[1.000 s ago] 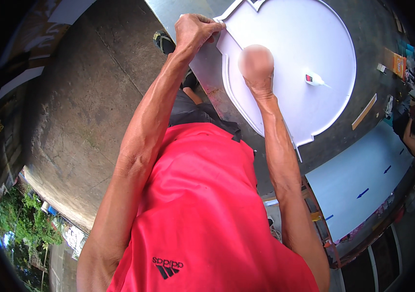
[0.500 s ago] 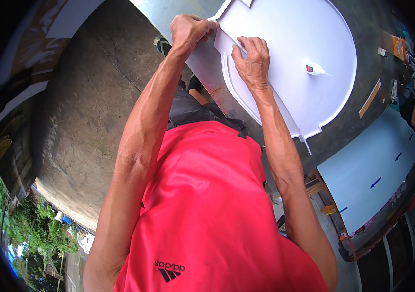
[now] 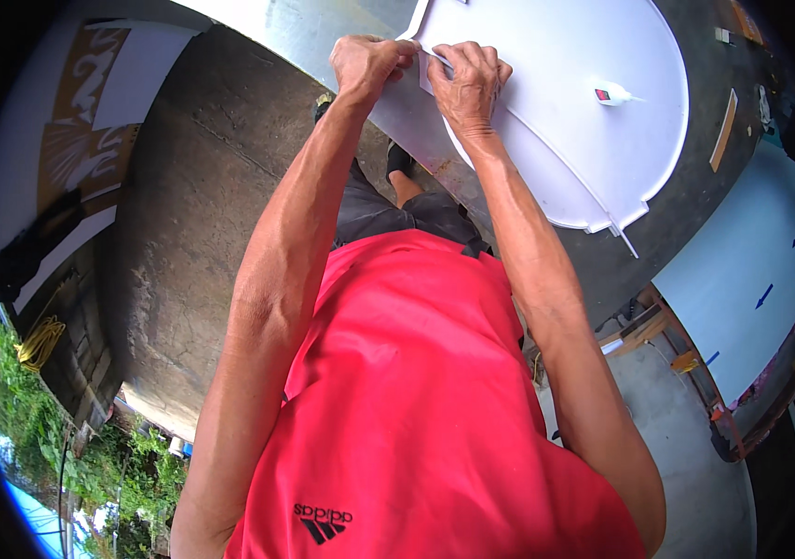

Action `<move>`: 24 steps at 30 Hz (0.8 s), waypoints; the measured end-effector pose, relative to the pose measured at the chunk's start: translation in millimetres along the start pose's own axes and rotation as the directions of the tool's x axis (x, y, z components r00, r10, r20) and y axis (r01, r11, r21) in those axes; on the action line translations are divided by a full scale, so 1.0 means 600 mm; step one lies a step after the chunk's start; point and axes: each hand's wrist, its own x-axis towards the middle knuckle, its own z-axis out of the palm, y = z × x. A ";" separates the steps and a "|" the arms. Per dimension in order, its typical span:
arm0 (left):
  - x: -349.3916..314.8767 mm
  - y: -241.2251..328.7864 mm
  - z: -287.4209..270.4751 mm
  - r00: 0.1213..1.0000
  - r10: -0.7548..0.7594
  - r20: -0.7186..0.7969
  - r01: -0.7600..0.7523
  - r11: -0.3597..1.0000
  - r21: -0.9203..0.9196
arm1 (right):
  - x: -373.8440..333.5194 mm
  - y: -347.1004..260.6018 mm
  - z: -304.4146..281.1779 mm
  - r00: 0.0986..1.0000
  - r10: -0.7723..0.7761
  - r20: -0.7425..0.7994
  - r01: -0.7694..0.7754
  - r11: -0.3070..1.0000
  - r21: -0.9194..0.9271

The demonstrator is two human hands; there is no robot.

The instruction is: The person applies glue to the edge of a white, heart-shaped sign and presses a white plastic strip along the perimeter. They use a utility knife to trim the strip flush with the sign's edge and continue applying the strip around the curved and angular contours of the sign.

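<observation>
A large white panel [image 3: 574, 47] with a rounded outline and a raised rim lies on the grey table. Across it runs a thin white strip [image 3: 560, 156], whose far end pokes out past the panel's lower right edge. My left hand [image 3: 367, 67] pinches the strip's other end at the panel's left corner. Close beside it, my right hand [image 3: 468, 86] has its fingers bent down over the strip, gripping it against the panel; the fingertips are partly hidden. A small white squeeze bottle [image 3: 611, 95] with a fine nozzle rests on its side on the panel.
The grey table [image 3: 309, 42] extends around the panel, with a narrow wooden strip [image 3: 723, 130] at right. Beyond stands a light blue board [image 3: 751, 270] with dark arrows. Bare concrete floor [image 3: 220, 168] is at left, with a yellow rope coil [image 3: 40, 343] farther out.
My right hand has slid up along the strip, closer to my left hand. The left hand keeps its pinch at the corner. The whole view has shifted slightly.
</observation>
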 end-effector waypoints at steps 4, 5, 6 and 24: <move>0.000 -0.006 0.002 0.999 0.030 0.030 -0.030 0.999 0.025 | -0.002 -0.002 0.006 0.999 0.012 -0.044 -0.014 0.999 -0.038; 0.003 -0.008 0.003 0.999 0.042 0.029 -0.043 0.998 0.039 | -0.003 -0.004 0.007 0.999 0.018 -0.051 -0.019 0.999 -0.037; 0.004 -0.009 0.004 0.999 0.040 0.032 -0.042 0.998 0.040 | -0.005 -0.005 0.005 0.998 0.025 -0.057 -0.027 0.999 -0.041; 0.016 -0.022 0.010 0.992 0.116 0.042 -0.117 0.993 0.004 | -0.010 -0.012 0.014 0.991 0.011 -0.134 -0.021 0.997 -0.070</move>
